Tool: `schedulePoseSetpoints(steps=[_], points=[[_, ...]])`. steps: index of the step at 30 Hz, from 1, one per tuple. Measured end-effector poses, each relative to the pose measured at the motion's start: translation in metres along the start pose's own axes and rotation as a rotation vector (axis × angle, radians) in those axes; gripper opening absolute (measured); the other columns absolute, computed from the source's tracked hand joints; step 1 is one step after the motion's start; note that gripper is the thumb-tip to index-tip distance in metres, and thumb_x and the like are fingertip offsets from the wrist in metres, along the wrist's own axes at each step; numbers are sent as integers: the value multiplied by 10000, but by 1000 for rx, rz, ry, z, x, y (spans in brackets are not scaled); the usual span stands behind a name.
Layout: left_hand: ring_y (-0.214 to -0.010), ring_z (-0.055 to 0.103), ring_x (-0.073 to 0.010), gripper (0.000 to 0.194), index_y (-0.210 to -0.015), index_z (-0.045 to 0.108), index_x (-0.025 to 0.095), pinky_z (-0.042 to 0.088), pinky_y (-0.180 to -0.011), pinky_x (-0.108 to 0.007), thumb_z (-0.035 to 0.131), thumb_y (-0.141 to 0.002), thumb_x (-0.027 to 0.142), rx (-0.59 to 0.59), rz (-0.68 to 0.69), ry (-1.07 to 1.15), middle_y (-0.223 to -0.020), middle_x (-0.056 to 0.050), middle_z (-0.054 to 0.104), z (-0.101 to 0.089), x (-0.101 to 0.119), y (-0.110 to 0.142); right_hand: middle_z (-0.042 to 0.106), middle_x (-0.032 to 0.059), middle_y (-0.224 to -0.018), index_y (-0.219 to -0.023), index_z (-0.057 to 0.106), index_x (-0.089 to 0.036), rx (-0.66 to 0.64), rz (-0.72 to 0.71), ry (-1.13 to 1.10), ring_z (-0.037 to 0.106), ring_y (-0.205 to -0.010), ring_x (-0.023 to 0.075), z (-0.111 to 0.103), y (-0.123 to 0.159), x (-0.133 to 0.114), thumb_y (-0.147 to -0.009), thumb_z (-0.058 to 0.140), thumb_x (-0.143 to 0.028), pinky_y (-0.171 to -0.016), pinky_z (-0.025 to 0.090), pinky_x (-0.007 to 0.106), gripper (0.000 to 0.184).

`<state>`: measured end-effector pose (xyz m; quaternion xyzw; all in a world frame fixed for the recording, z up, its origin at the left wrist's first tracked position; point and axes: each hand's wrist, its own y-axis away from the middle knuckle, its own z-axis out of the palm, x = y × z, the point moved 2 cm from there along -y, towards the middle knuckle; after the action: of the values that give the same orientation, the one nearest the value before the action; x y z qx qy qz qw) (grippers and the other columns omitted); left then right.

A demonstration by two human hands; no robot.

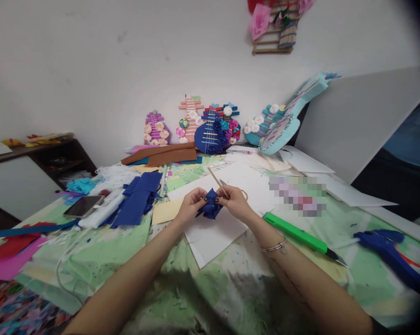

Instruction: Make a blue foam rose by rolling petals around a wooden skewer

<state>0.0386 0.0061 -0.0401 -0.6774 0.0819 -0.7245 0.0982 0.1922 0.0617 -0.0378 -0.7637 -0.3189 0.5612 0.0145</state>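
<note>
My left hand [190, 204] and my right hand [235, 201] meet over a white sheet [213, 232] at the table's middle. Between them they pinch a small dark blue foam flower [210, 207]. The left fingers close on its left side. The right fingers close on its right side and also hold a thin wooden stick [217, 180] that slants up and to the left. A bracelet [276, 246] sits on my right wrist.
A green utility knife [301, 236] lies to the right, a blue glue gun [388, 249] farther right. Blue foam pieces [138, 197] and a phone [84, 206] lie left. Foam guitar crafts [210, 132] lean on the back wall. White boards [335, 186] lie at right.
</note>
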Motion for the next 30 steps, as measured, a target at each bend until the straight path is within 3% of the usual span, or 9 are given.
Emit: schedulePoseSetpoints(steps=[8, 17, 21, 25, 27, 30], points=[[-653, 551, -118, 290, -783, 578, 146, 413, -611, -224, 747, -649, 340, 28, 44, -63, -726, -11, 612, 0, 2, 1, 464, -52, -542, -679, 572, -184, -7, -10, 82, 392, -522, 101, 1, 3, -7, -669, 607, -245, -505, 287, 224, 71], [-573, 532, -101, 256, -736, 617, 153, 411, -556, -214, 768, -611, 317, 89, 75, -105, -631, 10, 606, -1, 6, 0, 546, -40, -578, -698, 625, -195, 16, -42, 89, 464, -557, 114, 0, 4, -10, -711, 617, -283, -574, 369, 243, 89], [-652, 586, -137, 288, -797, 673, 151, 449, -616, -244, 780, -590, 320, 96, 12, -74, -719, -28, 672, 0, 6, 0, 632, 6, -733, -783, 665, -196, 71, -66, 60, 549, -719, 150, -6, 2, -11, -826, 502, -318, -702, 416, 277, 208], [-662, 596, -148, 304, -827, 709, 146, 452, -605, -249, 781, -588, 321, 117, -33, -62, -749, -48, 694, -1, 7, 1, 618, 54, -952, -940, 702, -223, 276, -125, 93, 527, -957, 197, -22, 2, -15, -898, 404, -406, -864, 384, 332, 352], [-652, 592, -145, 302, -830, 717, 142, 443, -583, -240, 775, -598, 327, 132, -51, -56, -750, -55, 697, -2, 6, 0, 608, 50, -885, -969, 704, -235, 338, -144, 109, 537, -915, 197, -28, 3, -18, -904, 387, -438, -835, 396, 328, 382], [-615, 569, -124, 288, -821, 722, 141, 415, -536, -217, 761, -616, 341, 170, -62, -50, -728, -51, 688, -6, 4, -1, 613, 31, -733, -942, 697, -196, 285, -110, 57, 559, -697, 165, -29, 4, -19, -883, 431, -424, -664, 424, 286, 355]])
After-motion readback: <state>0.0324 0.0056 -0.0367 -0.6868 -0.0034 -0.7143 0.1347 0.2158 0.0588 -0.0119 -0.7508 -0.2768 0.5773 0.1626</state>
